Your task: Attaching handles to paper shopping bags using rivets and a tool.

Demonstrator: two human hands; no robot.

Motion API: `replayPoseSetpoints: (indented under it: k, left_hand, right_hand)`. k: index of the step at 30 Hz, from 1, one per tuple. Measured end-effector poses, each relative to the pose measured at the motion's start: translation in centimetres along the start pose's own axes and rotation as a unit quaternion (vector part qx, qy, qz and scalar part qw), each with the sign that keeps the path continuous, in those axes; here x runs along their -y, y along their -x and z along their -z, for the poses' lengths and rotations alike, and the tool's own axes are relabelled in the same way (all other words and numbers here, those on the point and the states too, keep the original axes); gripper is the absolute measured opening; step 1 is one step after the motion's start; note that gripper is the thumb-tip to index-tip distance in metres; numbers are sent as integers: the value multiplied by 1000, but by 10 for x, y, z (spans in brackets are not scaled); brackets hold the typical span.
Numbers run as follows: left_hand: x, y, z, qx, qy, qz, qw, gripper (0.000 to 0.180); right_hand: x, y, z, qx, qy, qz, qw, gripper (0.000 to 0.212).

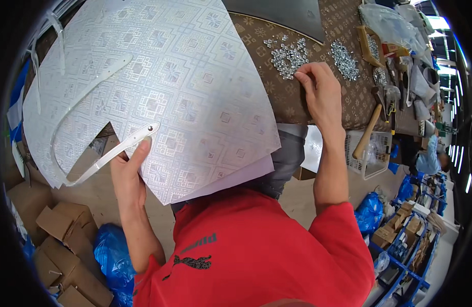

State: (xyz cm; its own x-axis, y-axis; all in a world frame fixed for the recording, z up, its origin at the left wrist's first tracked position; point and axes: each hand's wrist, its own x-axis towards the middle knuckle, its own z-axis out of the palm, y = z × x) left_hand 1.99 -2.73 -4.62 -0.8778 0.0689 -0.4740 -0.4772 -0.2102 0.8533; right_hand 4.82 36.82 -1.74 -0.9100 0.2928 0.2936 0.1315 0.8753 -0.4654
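Observation:
My left hand (131,171) grips the end of a long white strap (110,154), thumb on top, over a silvery patterned sheet (195,102). A small metal stud shows near the strap's rounded tip, and the rest of the strap curves away left to a second holed end. My right hand (324,94) is at the near right edge of a pile of small shiny metal pieces (288,60). Its thumb and forefinger are pinched together; whatever lies between them is too small to make out. A second pile of similar pieces (345,60) lies just right of that hand.
A brown patterned cloth (292,105) covers the table. At its right are an open carton of metal pieces (371,46), a hammer with a wooden handle (368,130) and a clear plastic bag (392,25). A white basket (374,161) stands below the edge. Cardboard boxes (67,225) stand lower left.

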Motion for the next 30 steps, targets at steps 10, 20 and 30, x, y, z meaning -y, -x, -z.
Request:
replayPoseSetpoints:
  k: [10,20,30]
  left_hand:
    - [1,8,-4,-2,12,-4,1000,38]
    - [-1,12,-7,-2,10,-30,1000,36]
    - [1,18,-13,-39,-116,-149,981,29]
  right_hand:
    - [16,-1,4,43,-75,-16,996,16]
    - [4,-13,8,-5,-137,-136,981,10]
    - [97,-4,-15,111,-439,-157,878,9]
